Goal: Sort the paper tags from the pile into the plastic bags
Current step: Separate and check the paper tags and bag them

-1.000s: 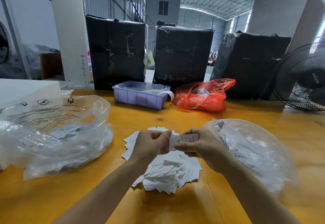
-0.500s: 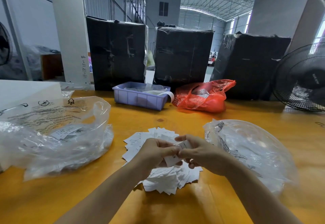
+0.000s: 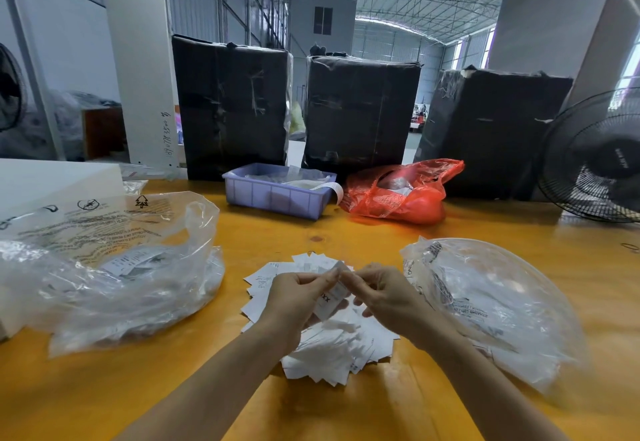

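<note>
A pile of white paper tags (image 3: 332,347) lies on the yellow wooden table (image 3: 311,413) in front of me. Above the pile my left hand (image 3: 294,297) and my right hand (image 3: 381,293) meet, both pinching a small white paper tag (image 3: 330,302) with dark print at its top edge. The tag hangs down between the two hands. A clear plastic bag (image 3: 114,274) holding some tags sits to the left of the pile. A second clear plastic bag (image 3: 498,309) with tags lies to the right, close to my right wrist.
A purple plastic bin (image 3: 277,193) and a red plastic bag (image 3: 398,194) stand behind the pile. Three black wrapped boxes (image 3: 360,111) line the far edge. A black fan (image 3: 599,156) is at the right, a white box (image 3: 52,181) at the left.
Both hands sank from chest height toward the pile. The tag, held flat and level a second ago, now hangs downward from the fingertips of both hands.
</note>
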Tool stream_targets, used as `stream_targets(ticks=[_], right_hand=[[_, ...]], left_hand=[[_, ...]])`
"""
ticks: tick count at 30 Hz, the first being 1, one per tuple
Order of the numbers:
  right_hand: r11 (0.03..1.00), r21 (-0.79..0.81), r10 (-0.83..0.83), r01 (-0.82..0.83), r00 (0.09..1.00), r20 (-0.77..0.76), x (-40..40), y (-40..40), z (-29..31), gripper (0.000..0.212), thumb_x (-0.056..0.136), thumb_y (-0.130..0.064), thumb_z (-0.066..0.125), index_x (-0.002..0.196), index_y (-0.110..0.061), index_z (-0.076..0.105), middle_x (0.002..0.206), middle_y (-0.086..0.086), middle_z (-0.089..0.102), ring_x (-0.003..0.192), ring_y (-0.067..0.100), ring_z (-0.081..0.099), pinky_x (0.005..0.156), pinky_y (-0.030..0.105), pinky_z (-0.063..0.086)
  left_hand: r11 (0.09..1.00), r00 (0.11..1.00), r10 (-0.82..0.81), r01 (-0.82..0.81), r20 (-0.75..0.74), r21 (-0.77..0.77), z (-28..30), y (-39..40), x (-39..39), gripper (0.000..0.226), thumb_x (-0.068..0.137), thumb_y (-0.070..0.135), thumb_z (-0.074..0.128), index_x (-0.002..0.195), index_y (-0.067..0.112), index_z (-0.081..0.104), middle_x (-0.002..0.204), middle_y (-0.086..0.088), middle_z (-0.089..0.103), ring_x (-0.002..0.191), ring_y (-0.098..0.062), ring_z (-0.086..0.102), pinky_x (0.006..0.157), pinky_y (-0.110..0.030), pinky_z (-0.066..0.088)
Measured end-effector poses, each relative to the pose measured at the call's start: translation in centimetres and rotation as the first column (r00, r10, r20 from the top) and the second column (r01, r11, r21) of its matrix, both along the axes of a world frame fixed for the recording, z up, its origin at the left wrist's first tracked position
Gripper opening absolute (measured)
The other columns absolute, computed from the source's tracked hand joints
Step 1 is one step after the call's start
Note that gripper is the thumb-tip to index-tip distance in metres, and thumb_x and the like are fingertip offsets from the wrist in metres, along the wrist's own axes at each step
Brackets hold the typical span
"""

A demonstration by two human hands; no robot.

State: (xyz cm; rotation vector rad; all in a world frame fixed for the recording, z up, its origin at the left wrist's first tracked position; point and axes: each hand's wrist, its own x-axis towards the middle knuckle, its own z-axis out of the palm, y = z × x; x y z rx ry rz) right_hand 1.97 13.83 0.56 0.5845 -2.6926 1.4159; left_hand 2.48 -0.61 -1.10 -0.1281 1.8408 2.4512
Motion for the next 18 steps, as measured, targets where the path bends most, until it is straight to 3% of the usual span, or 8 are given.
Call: stream_targets(ticks=[3, 5, 7, 10, 13, 15, 18], right_hand=[[0.998, 0.012, 0.062, -0.062, 0.998, 0.008, 0.2, -0.5, -0.3, 0.034, 0.090, -0.027, 0.060, 0.118, -0.006, 0.062, 0.094, 0.006, 0.061, 0.070, 0.008, 0.056, 0.064, 0.026, 0.052], [0.998, -0.060, -0.015, 0.012, 0.998, -0.055, 0.1, -0.5, -0.6, 0.058, 0.084, -0.020, 0.070, 0.137, -0.014, 0.046, 0.103, 0.000, 0.059, 0.069, 0.005, 0.059, 0.063, 0.018, 0.051], [0.997, -0.068, -0.039, 0.031, 0.992, -0.118, 0.0, -0.3, -0.5, 0.058, 0.082, -0.013, 0.072, 0.135, -0.009, 0.049, 0.102, -0.002, 0.059, 0.065, 0.004, 0.062, 0.066, 0.017, 0.052], [0.998, -0.049, -0.033, 0.026, 0.989, -0.144, 0.0, -0.2, -0.5, 0.048, 0.082, -0.008, 0.071, 0.127, -0.003, 0.057, 0.103, -0.002, 0.061, 0.063, -0.003, 0.061, 0.067, 0.014, 0.051], [0.994, -0.088, -0.080, 0.068, 0.987, -0.140, -0.1, -0.1, -0.5, 0.042, 0.083, -0.010, 0.070, 0.124, -0.006, 0.060, 0.102, -0.003, 0.065, 0.064, -0.004, 0.060, 0.065, 0.014, 0.051], [0.983, -0.156, -0.116, 0.099, 0.988, -0.103, -0.2, 0.2, -0.3, 0.038, 0.084, -0.010, 0.069, 0.121, -0.006, 0.062, 0.098, 0.001, 0.068, 0.064, 0.002, 0.062, 0.063, 0.016, 0.052], [0.962, -0.245, -0.144, 0.125, 0.987, -0.063, -0.3, 0.5, -0.1, 0.025, 0.087, -0.009, 0.065, 0.112, -0.006, 0.067, 0.083, 0.000, 0.069, 0.064, 0.009, 0.062, 0.057, 0.013, 0.048]], left_hand=[[0.998, 0.999, 0.045, -0.045, -0.008, -0.044, -0.3, 0.1, -0.2, 0.015, 0.078, 0.018, 0.072, 0.082, 0.004, 0.073, 0.083, -0.015, 0.073, 0.073, -0.025, 0.070, 0.061, -0.031, 0.056], [0.996, 0.999, 0.050, -0.051, -0.018, -0.071, -0.5, 0.1, -0.2, 0.017, 0.079, 0.017, 0.072, 0.089, 0.003, 0.071, 0.090, -0.017, 0.073, 0.081, -0.028, 0.070, 0.066, -0.034, 0.056], [0.994, 0.998, 0.060, -0.062, -0.031, -0.086, -0.6, 0.1, -0.2, 0.020, 0.080, 0.017, 0.072, 0.095, 0.004, 0.069, 0.094, -0.017, 0.072, 0.085, -0.031, 0.069, 0.069, -0.036, 0.056], [0.993, 0.998, 0.051, -0.053, -0.027, -0.102, 0.0, 0.0, -0.2, 0.026, 0.083, 0.027, 0.068, 0.096, 0.005, 0.068, 0.091, -0.016, 0.072, 0.078, -0.026, 0.070, 0.061, -0.032, 0.055], [0.994, 0.996, -0.086, 0.085, -0.004, -0.074, 1.1, -0.6, -0.1, 0.035, 0.077, 0.032, 0.070, 0.098, 0.005, 0.066, 0.088, -0.018, 0.072, 0.074, -0.025, 0.070, 0.059, -0.030, 0.057], [0.981, 0.981, -0.193, 0.192, -0.006, -0.037, 1.5, -1.2, -0.1, 0.042, 0.073, 0.010, 0.074, 0.111, 0.005, 0.057, 0.096, -0.023, 0.070, 0.079, -0.027, 0.071, 0.059, -0.028, 0.057], [0.979, 0.979, -0.203, 0.201, -0.028, -0.039, 1.5, -1.5, -0.3, 0.046, 0.076, -0.018, 0.063, 0.114, 0.006, 0.051, 0.096, -0.025, 0.069, 0.078, -0.029, 0.072, 0.059, -0.029, 0.057]])
